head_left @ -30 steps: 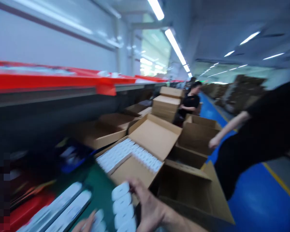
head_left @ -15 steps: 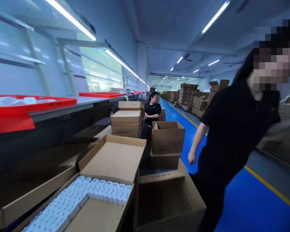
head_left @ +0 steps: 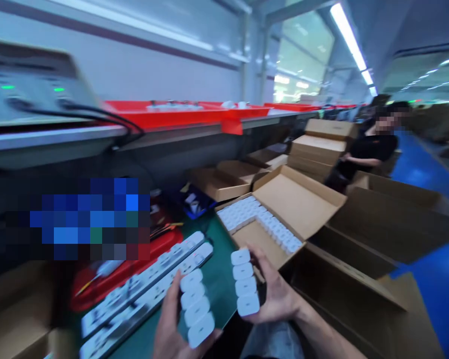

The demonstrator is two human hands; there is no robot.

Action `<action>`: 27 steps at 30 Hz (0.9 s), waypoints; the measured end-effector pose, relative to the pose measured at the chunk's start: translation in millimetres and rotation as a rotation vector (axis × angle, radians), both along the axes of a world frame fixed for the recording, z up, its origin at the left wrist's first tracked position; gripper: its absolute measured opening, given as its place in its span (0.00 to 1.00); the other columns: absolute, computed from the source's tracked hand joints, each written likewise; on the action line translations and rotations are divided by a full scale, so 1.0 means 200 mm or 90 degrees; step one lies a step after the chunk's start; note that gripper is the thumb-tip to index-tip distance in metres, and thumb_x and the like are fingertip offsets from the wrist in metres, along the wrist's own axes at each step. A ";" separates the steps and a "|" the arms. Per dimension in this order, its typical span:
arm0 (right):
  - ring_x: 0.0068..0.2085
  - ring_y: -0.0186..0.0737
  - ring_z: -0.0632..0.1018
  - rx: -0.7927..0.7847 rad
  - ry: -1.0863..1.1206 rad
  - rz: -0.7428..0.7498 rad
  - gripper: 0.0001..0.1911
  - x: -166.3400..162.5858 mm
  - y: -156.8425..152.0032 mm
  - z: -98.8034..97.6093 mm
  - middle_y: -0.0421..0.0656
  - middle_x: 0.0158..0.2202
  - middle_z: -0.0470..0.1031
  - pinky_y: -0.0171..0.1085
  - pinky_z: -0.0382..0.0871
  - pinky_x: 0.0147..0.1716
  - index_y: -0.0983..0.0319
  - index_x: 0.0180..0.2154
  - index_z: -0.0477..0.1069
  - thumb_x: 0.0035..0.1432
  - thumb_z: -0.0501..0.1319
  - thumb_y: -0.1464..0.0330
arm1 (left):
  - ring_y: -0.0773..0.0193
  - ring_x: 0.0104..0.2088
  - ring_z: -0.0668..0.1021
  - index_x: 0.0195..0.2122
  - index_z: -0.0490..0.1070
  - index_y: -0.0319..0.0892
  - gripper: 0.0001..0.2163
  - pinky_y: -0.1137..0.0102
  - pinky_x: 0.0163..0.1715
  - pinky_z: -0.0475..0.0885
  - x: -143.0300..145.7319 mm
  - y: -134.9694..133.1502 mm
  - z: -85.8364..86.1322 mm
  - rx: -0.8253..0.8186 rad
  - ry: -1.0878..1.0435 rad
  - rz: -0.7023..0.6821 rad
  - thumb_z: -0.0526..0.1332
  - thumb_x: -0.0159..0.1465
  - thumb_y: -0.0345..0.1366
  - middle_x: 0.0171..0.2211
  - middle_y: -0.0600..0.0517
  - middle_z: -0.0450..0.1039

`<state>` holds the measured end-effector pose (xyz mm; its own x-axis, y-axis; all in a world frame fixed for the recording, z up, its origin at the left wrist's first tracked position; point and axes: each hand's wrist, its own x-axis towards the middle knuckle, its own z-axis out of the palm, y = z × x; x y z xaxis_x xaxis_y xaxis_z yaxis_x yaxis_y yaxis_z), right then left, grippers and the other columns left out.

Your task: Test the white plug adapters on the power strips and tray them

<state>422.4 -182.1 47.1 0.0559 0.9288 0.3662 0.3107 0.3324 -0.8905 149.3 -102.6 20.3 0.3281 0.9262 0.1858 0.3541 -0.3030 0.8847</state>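
Note:
My left hand [head_left: 166,319] is closed around a row of several small white rounded-square plastic blocks [head_left: 197,308], at the bottom middle of the head view. To its right, my right hand [head_left: 279,294] grips a similar row of white blocks [head_left: 246,285], thumb and fingers along its sides. The two rows are apart, above a green work surface [head_left: 221,269]. Beyond them lies an open shallow carton [head_left: 254,238], partly filled with like white blocks. Left of my hands, two long white strips with socket fittings [head_left: 149,286] lie side by side.
A red tray [head_left: 84,289] with a screwdriver-like tool stands at left, a blue bin [head_left: 189,199] behind. Open cartons [head_left: 359,299] crowd the right side. Above runs a shelf with red trays [head_left: 164,118] and a device with green lights [head_left: 33,89]. A seated person [head_left: 372,144] is farther back.
The view has swung left and down towards the work surface. My hands with the two rows of white blocks now show. The person walking at the right is out of view.

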 end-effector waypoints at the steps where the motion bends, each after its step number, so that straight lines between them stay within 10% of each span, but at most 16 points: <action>1: 0.70 0.59 0.71 0.004 0.018 0.012 0.71 0.00 0.01 -0.01 0.51 0.73 0.62 0.55 0.63 0.73 0.49 0.80 0.40 0.44 0.79 0.67 | 0.30 0.69 0.74 0.80 0.51 0.55 0.60 0.36 0.65 0.75 -0.02 -0.01 0.01 -0.029 -0.013 -0.001 0.79 0.49 0.60 0.73 0.41 0.66; 13: 0.70 0.60 0.71 -0.021 0.011 0.083 0.67 -0.11 0.10 0.03 0.54 0.71 0.63 0.54 0.66 0.72 0.53 0.79 0.42 0.47 0.78 0.65 | 0.29 0.69 0.73 0.81 0.43 0.55 0.65 0.39 0.62 0.79 0.01 -0.01 0.02 -0.036 -0.058 -0.091 0.80 0.50 0.60 0.76 0.37 0.59; 27: 0.72 0.60 0.69 -0.066 -0.079 0.072 0.63 -0.12 0.19 0.03 0.54 0.74 0.61 0.56 0.66 0.72 0.52 0.79 0.42 0.53 0.76 0.64 | 0.39 0.74 0.67 0.82 0.34 0.53 0.54 0.49 0.69 0.73 -0.06 0.04 0.07 0.212 0.188 -0.189 0.72 0.65 0.45 0.76 0.37 0.58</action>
<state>398.3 -145.0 52.4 -0.0906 0.9598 0.2656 0.3865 0.2797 -0.8789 137.2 -95.0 33.7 0.6495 0.6926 0.3139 0.4305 -0.6752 0.5990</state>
